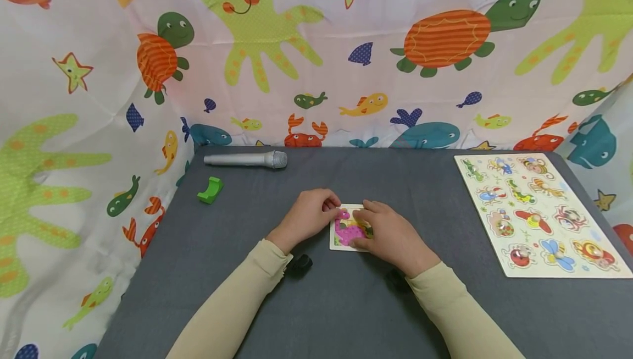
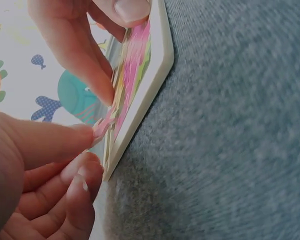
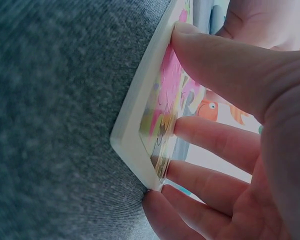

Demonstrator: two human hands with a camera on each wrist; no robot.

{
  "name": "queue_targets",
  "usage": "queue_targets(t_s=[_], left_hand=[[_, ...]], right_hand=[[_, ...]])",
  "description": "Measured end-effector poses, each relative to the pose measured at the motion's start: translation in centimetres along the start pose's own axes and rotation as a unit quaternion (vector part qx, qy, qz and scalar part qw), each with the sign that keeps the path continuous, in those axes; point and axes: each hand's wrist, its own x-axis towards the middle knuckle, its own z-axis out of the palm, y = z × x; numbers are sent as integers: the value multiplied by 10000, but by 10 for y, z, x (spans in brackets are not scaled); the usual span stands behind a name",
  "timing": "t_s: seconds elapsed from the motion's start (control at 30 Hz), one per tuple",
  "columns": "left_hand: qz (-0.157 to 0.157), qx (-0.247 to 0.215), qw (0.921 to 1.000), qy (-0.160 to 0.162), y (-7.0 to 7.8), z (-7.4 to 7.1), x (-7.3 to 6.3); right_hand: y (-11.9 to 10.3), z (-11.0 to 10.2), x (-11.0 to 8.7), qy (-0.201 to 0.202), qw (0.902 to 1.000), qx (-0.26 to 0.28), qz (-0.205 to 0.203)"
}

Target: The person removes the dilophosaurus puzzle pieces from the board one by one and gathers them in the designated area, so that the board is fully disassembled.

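A small jigsaw puzzle [image 1: 349,233] with a pink dinosaur picture and a pale raised frame lies on the grey table. At its far left corner, my left hand [image 1: 310,213] pinches a pink puzzle piece [image 2: 104,129] between thumb and index finger, slightly tilted above the other pieces. From the right, my right hand [image 1: 390,232] rests across the puzzle with spread fingers. Its thumb [image 3: 215,60] presses near the frame's near edge, while the other fingertips touch the pieces and the frame's right side. The hand covers the right part of the picture.
A grey microphone [image 1: 242,159] lies at the back left, with a green curved block [image 1: 210,190] in front of it. To the right lies a large board [image 1: 487,227] of insect and animal pieces. A printed curtain [image 1: 346,84] hangs behind the table.
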Motion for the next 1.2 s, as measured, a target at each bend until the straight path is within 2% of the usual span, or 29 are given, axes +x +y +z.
queue_targets(t_s=[0.07,0.17,0.37,0.57,0.67,0.77,0.9,1.07,1.13,1.2], left_hand=[[-32,-153,9999,67,-1,0,1],[-187,-637,9977,105,-4,1,2],[-601,-1702,9836,57,-10,1,4],[-780,-2009,9765,10,-14,-2,6],[-914,-2102,9734,50,-19,-8,2],[-1152,-2163,9694,128,-30,-22,-5],[-1486,-2217,9635,179,-52,-48,-17],[-2125,-2216,9512,300,-82,-82,-33],[-2315,-2182,9477,268,-91,-91,-37],[-2385,-2128,9473,194,-96,-96,-38]], right_hand=[[0,0,0,-3,10000,-3,-4],[1,1,0,0,10000,4,-14],[1,-1,1,-5,10000,-15,-26],[0,-2,2,-97,9999,-24,84],[-1,-1,2,-175,9997,24,154],[-3,0,1,-278,9994,73,206],[-3,0,0,-287,9993,103,231],[-1,-1,-1,-152,9998,118,45],[-1,-1,-1,-164,9997,152,21],[0,-2,-1,-188,9996,206,17]])
